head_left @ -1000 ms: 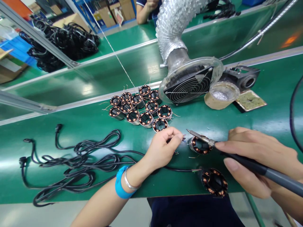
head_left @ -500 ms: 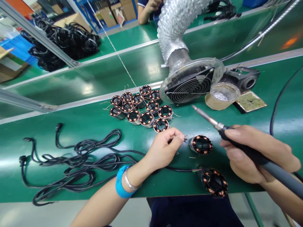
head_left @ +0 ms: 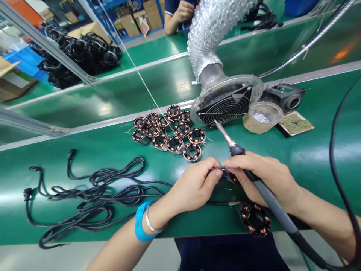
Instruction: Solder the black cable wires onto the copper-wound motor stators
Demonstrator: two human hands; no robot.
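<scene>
My right hand [head_left: 270,182] is closed around a soldering iron [head_left: 266,199], its metal tip pointing up and away from the work. The same hand's thumb and fingertips meet my left hand over a copper-wound stator [head_left: 232,178], mostly hidden behind my right fingers. My left hand [head_left: 197,184] pinches the end of a black power cable [head_left: 222,168], whose thin wires lie at the stator. Nearer the bench edge, a second stator [head_left: 255,219] lies tilted, with another cable's wires [head_left: 232,203] reaching it. Several more stators [head_left: 175,144] stand grouped beyond my left hand.
Black power cords [head_left: 107,192] lie coiled at left. A fume extractor [head_left: 225,109] with a foil duct [head_left: 210,30] stands behind, beside a round pot [head_left: 262,117] and a sponge tray [head_left: 297,123]. Across the divider are a cable heap [head_left: 81,56] and another person's hand [head_left: 184,10].
My right hand has moved left with the soldering iron, bringing its fingertips to my left hand at the stator. The iron's tip has shifted left and now stands before the extractor grille.
</scene>
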